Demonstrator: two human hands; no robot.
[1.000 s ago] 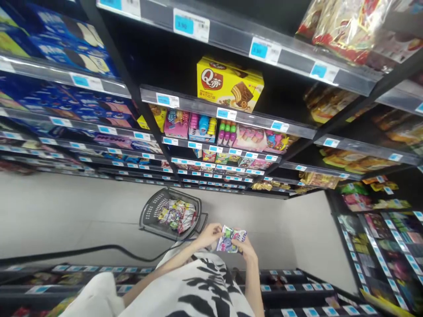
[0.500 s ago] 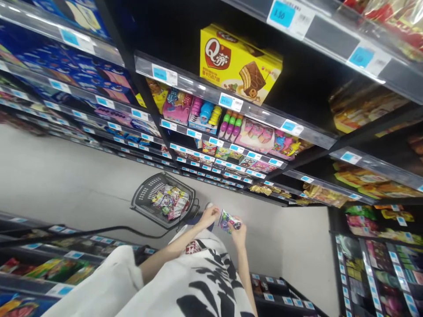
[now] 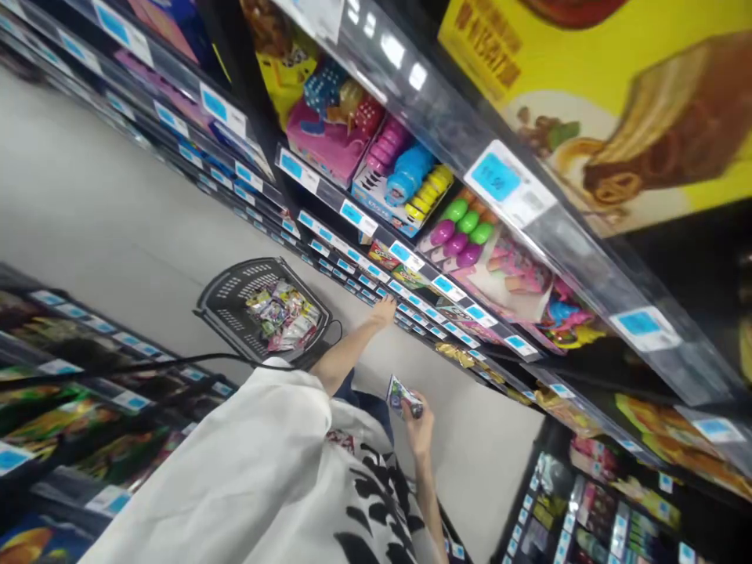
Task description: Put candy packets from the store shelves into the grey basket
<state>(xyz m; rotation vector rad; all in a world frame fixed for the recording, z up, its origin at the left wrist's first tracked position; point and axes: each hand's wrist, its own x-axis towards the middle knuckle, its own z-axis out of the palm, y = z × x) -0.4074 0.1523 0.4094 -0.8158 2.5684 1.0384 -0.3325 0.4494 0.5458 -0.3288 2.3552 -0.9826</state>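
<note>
Between right-hand fingers (image 3: 406, 410), a packet (image 3: 395, 394)

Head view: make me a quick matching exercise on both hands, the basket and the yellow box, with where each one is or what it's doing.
Column one
1. left hand
2. right hand
3. basket
4. yellow box

Column two
A. gripping a small packet
B. on an upper shelf, at the upper right of the picture
C. stretched out at the lower shelves
D. down on the grey floor, with packets inside

Right pairs: 1-C, 2-A, 3-D, 4-B
</note>
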